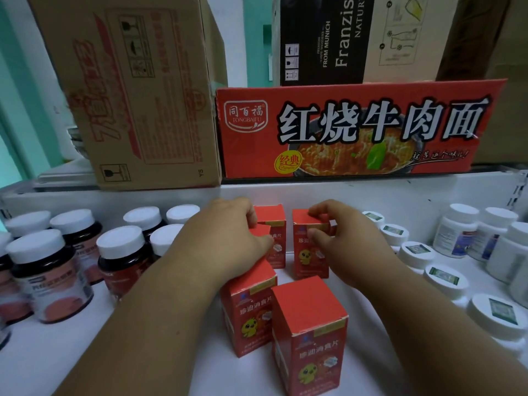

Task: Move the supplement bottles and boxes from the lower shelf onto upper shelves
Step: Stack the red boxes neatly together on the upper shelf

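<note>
Red supplement boxes are standing upright on the white shelf [400, 195], four or five of them in a small group in the middle. The left hand [228, 235] is gripping the top of the back left box [270, 221], with its fingers curled over the front edge. The right hand [340, 235] is pinching the back right box [310, 252], thumb on the front face and fingers on the top. Two more boxes are standing nearer to the camera: the front left box [247, 312] and the front right box [310, 335], touching each other. Dark bottles with white caps [120, 261] are standing to the left, and white bottles [455, 232] to the right. Above the shelf, a brown carton [137, 90] and a red noodle carton [357, 130] are sitting side by side, with a black carton [323, 38] behind them.
</note>
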